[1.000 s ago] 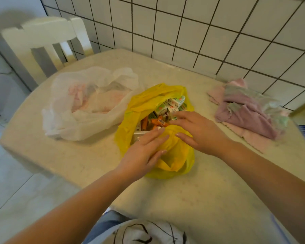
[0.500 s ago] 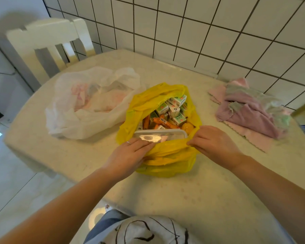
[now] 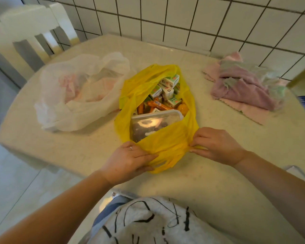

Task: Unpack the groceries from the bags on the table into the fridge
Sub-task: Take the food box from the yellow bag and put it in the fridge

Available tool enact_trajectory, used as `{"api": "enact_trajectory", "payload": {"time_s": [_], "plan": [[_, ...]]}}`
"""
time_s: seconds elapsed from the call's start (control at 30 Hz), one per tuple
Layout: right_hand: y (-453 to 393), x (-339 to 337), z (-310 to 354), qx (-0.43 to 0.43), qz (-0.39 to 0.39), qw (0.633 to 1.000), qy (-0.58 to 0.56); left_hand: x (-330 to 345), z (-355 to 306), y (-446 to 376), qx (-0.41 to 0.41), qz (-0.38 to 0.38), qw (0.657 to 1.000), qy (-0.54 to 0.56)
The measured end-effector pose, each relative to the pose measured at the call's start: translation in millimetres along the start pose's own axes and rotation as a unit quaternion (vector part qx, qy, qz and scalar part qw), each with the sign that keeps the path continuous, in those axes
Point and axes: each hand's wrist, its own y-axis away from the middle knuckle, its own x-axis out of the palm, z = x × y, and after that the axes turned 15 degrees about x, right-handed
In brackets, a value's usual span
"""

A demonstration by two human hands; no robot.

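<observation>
A yellow plastic bag (image 3: 167, 143) lies open on the pale table (image 3: 218, 182). Inside it I see a clear lidded plastic container (image 3: 153, 122), several small green-and-white cartons (image 3: 167, 87) and orange packets (image 3: 151, 106). My left hand (image 3: 128, 161) grips the bag's near edge on the left. My right hand (image 3: 217, 145) pinches the near edge on the right. Both hold the mouth spread wide. A white translucent bag (image 3: 81, 95) with pinkish contents lies to the left of the yellow one.
A heap of pink and green cloths (image 3: 246, 87) lies at the table's right. A white chair (image 3: 28, 32) stands at the back left. A tiled wall (image 3: 183, 20) borders the table's far side. Floor shows at the left.
Both hands drew back toward me and apart, pulling the yellow bag's near edge down. The bag's mouth opened wider and the clear container came into view.
</observation>
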Motion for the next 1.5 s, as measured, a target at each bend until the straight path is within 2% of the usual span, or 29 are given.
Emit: {"api": "enact_trajectory", "payload": {"time_s": [0.1,0.17,0.33,0.7,0.93,1.07,1.13,1.27,1.4,1.5], "plan": [[-8.4,-2.1,8.9,0.038,-0.007,0.998,-0.049,-5.8,-3.4,-4.9,-0.031,-0.006,0.999,0.036],[-19.8,-0.4,14.0,0.061,-0.024,0.997,-0.029,-8.7,-3.6,-11.0,-0.071,-0.026,0.995,0.057],[-34.6,0.3,20.4,0.060,-0.006,0.998,0.023,-10.7,3.4,-19.0,-0.193,-0.013,0.981,-0.011],[-6.8,3.1,25.6,0.048,0.028,0.998,0.027,-1.1,-9.4,-4.7,-0.113,0.014,0.993,0.026],[-77.4,-28.4,9.0,0.092,-0.079,0.992,-0.041,-34.5,31.1,-42.3,-0.184,-0.087,0.979,-0.004],[-131.6,-29.8,-19.0,0.126,-0.070,0.989,-0.013,-45.4,73.8,-72.0,-0.198,-0.134,0.971,-0.030],[-155.3,-22.8,-34.0,0.157,-0.032,0.987,0.016,-41.5,98.8,-83.7,-0.204,-0.108,0.972,-0.040],[-190.9,-1.8,-61.3,0.196,0.082,0.972,0.098,-21.4,130.6,-98.9,-0.248,0.075,0.965,-0.043],[-210.6,21.6,-79.8,0.073,0.080,0.980,0.165,4.7,152.8,-107.3,-0.212,0.198,0.950,-0.115],[-223.5,31.3,-87.8,0.069,0.080,0.979,0.174,16.9,169.5,-110.9,-0.206,0.242,0.942,-0.110]]}}
